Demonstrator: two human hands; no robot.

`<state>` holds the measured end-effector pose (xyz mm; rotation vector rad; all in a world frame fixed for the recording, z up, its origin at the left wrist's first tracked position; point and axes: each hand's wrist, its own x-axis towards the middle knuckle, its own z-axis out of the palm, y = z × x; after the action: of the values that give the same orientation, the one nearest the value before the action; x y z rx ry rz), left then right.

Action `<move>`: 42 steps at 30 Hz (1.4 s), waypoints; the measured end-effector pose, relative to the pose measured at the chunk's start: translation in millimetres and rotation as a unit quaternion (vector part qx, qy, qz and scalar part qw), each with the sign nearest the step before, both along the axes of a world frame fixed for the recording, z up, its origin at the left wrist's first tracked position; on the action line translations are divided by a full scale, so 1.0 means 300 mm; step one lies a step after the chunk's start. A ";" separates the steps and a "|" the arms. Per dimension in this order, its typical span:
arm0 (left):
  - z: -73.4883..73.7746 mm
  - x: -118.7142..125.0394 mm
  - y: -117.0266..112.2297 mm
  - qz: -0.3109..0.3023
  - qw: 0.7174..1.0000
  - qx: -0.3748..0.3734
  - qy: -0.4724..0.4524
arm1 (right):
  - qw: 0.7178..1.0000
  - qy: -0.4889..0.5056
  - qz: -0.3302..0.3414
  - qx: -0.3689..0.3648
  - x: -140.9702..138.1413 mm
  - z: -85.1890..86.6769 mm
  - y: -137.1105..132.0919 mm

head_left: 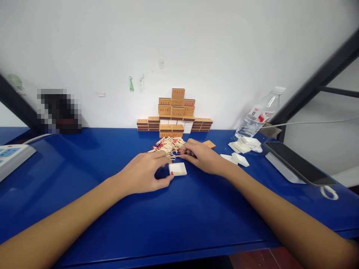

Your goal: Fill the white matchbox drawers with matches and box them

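A small white matchbox tray [181, 166] lies on the blue table with a few matches [178, 173] along its near side. My left hand [146, 170] grips its left end between thumb and fingers. Behind the tray is a loose heap of red-tipped matches [168, 144]. At the heap's right edge, my right hand [200, 154] has thumb and forefinger pinched on a match [177, 156], partly hidden by the fingers. An orange matchbox sleeve [209, 144] lies just beyond my right hand.
Stacked matchboxes [177, 108] stand against the wall. On the right are loose white trays [244, 144], a tilted water bottle [259, 114] and a phone [297, 162] on a stand. A white device [17, 155] sits at the left edge, near a blurred dark object [60, 112].
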<state>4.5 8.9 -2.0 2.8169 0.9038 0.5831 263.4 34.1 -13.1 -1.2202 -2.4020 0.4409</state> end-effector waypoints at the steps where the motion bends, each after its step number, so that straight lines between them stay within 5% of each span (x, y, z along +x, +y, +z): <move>1: 0.000 0.000 0.001 -0.001 1.000 0.002 0.001 | 1.000 -0.003 -0.001 -0.004 0.001 0.002 -0.001; 14: 0.003 -0.002 0.005 0.035 0.999 0.006 -0.005 | 1.000 -0.026 0.004 -0.007 0.004 0.096 -0.074; 26: 0.004 0.003 0.002 0.033 0.999 0.004 -0.016 | 0.998 -0.034 0.044 -0.016 -0.063 0.074 -0.125; 31: 0.005 0.001 0.001 0.035 0.999 -0.006 -0.026 | 0.999 -0.005 0.042 -0.012 -0.053 0.094 -0.123; 36: 0.002 0.000 0.000 0.027 0.999 -0.010 -0.031 | 0.995 -0.076 0.028 0.061 -0.029 0.112 -0.118; 42: 0.002 0.000 0.003 0.030 0.999 -0.004 -0.031 | 0.995 -0.086 0.039 0.032 -0.022 0.122 -0.123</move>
<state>4.6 9.8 -1.4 2.7565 0.9806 0.6704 256.9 -2.7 23.5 -1.1836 -2.5943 0.2903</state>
